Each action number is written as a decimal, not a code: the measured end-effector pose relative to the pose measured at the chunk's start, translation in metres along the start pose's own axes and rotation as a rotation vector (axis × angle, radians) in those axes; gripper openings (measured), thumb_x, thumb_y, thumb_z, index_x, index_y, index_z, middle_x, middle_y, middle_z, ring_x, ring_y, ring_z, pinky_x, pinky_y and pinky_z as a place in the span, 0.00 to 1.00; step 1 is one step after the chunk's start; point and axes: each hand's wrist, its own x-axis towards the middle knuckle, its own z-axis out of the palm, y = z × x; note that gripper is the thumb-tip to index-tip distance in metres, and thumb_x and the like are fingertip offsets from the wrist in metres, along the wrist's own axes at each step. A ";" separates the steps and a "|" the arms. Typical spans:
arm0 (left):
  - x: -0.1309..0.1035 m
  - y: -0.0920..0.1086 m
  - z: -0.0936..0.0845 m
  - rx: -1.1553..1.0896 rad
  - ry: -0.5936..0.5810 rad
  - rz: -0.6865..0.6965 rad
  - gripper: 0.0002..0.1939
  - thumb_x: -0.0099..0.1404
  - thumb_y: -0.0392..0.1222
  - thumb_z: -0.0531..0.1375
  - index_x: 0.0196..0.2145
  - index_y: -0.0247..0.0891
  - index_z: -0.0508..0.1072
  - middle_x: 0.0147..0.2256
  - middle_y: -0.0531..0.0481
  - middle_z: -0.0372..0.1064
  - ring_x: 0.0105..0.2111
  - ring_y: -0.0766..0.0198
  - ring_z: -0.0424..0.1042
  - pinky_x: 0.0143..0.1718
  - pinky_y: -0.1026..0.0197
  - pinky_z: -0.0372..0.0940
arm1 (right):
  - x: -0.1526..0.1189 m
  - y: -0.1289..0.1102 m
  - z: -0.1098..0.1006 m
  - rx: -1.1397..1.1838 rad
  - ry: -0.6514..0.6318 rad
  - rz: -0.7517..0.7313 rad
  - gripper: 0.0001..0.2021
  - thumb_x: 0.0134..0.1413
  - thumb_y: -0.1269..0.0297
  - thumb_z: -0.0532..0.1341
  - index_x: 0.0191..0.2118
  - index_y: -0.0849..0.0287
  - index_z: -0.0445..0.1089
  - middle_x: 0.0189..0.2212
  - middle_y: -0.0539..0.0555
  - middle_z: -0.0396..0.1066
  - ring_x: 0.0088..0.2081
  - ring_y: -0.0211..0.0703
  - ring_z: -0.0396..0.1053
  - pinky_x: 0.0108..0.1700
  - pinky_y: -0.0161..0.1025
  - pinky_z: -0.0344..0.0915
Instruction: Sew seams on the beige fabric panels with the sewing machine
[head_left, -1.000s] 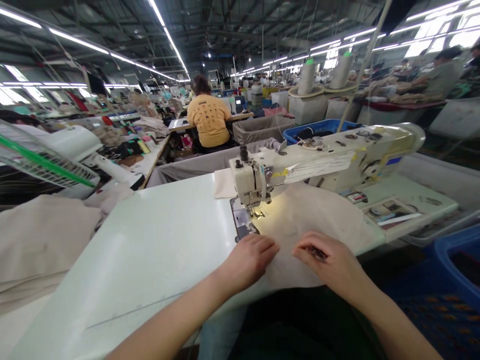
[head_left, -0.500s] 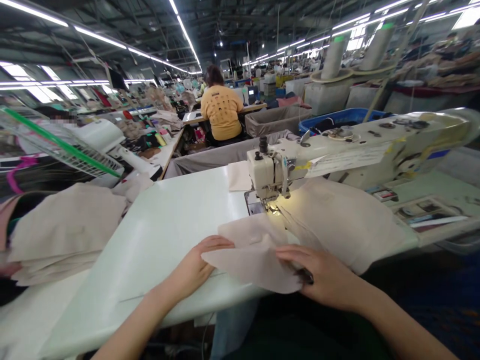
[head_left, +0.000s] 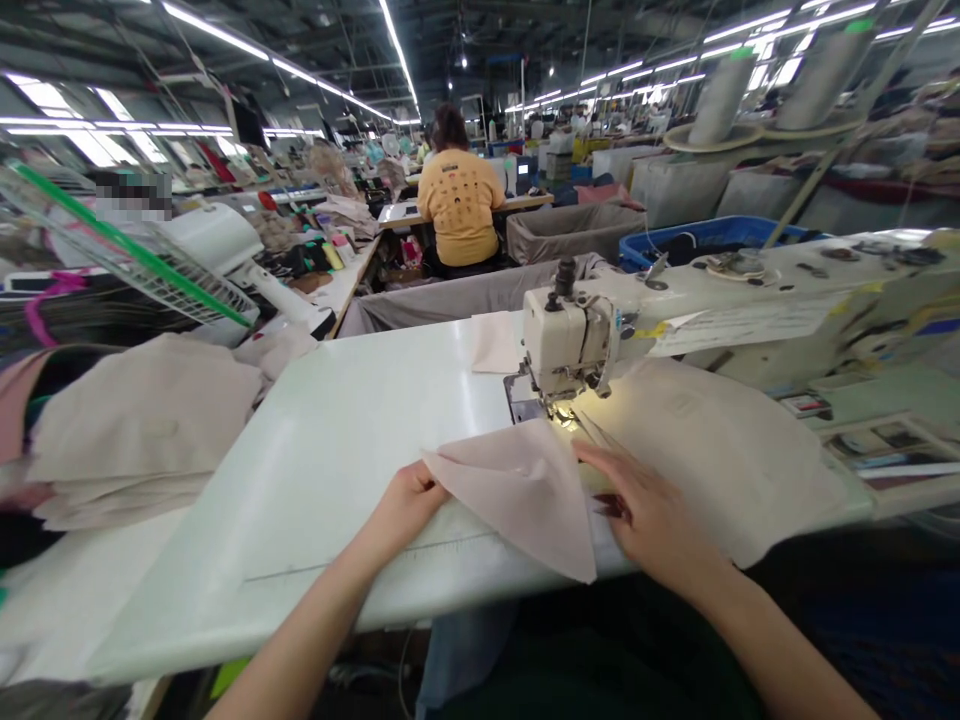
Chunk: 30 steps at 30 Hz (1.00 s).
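Head view: L hand (head_left: pixel 409 508), lower ctr., pinches cloth (head_left: pixel 517 475) by its corner, apparently to spread it; cloth at ctr. of frame, over surface (head_left: pixel 375 410), just below machine head (head_left: pixel 559 345). R hand (head_left: pixel 656 515), right of ctr., curled round small dark item (head_left: pixel 612 505), type unclear, prob. palmed for quick access.

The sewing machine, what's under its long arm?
Pale cloth is spread on the table under the sewing machine's arm. The table beneath that cloth is covered, so I can't tell whether anything is hidden there.
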 end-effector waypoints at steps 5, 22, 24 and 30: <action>0.000 0.004 -0.002 -0.032 -0.030 0.051 0.14 0.60 0.50 0.60 0.28 0.37 0.78 0.34 0.47 0.79 0.36 0.57 0.75 0.44 0.54 0.71 | 0.012 -0.003 0.004 -0.033 -0.048 -0.290 0.30 0.46 0.82 0.51 0.52 0.53 0.75 0.61 0.54 0.69 0.63 0.46 0.65 0.63 0.48 0.64; -0.023 0.003 0.026 0.221 0.466 -0.079 0.19 0.65 0.55 0.55 0.22 0.40 0.65 0.22 0.55 0.61 0.25 0.63 0.63 0.28 0.62 0.58 | 0.002 0.004 0.021 0.401 0.313 0.567 0.20 0.46 0.47 0.69 0.33 0.52 0.59 0.35 0.56 0.79 0.33 0.45 0.75 0.32 0.37 0.69; -0.027 0.002 0.032 0.213 0.510 -0.068 0.16 0.67 0.52 0.54 0.28 0.40 0.71 0.25 0.54 0.66 0.28 0.61 0.66 0.31 0.61 0.61 | -0.005 0.002 0.020 0.357 0.274 0.521 0.18 0.49 0.48 0.67 0.29 0.52 0.59 0.39 0.57 0.79 0.36 0.46 0.76 0.35 0.38 0.69; -0.032 0.001 0.043 0.163 0.561 -0.068 0.24 0.67 0.46 0.56 0.59 0.37 0.68 0.31 0.54 0.69 0.28 0.63 0.69 0.33 0.60 0.66 | 0.000 -0.005 0.013 0.154 0.012 0.421 0.12 0.55 0.49 0.63 0.35 0.51 0.77 0.35 0.51 0.80 0.33 0.45 0.74 0.36 0.37 0.69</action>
